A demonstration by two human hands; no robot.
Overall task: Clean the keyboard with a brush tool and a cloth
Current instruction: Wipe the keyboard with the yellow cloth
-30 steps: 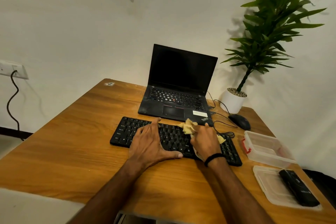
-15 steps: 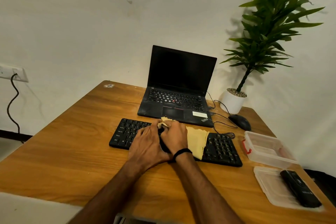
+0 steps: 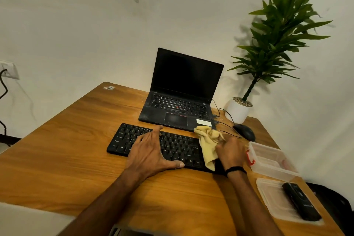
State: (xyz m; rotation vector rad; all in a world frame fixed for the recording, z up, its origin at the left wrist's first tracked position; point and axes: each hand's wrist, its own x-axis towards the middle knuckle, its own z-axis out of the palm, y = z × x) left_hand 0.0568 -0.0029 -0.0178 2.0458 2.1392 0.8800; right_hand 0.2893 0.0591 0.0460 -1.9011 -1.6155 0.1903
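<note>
Keyboard (image 3: 178, 146): black, flat on the wooden counter (image 3: 76, 149), just in front of the open laptop (image 3: 182, 90).

Left grip (image 3: 151, 151): fingers straight and spread, pressing on the left-centre keys, thumb along the near edge. It holds nothing and only braces.

Right grip (image 3: 229, 151): closed round a bunched yellow cloth (image 3: 207, 145) over the keyboard's right end. Loose folds stick out toward the laptop and hang down across the keys.

Handling (my estimate):
- The cloth is soft, light and limp, so it will bunch and trail. Take it as a wad in the palm, with a flat pad under the fingers.
- The keyboard looks thin and light, liable to slide under a wipe. Brace on its frame, since the keys give.

A black oblong object (image 3: 300, 200) on a clear lid (image 3: 272, 193) at far right may be the brush tool. I cannot tell.
</note>
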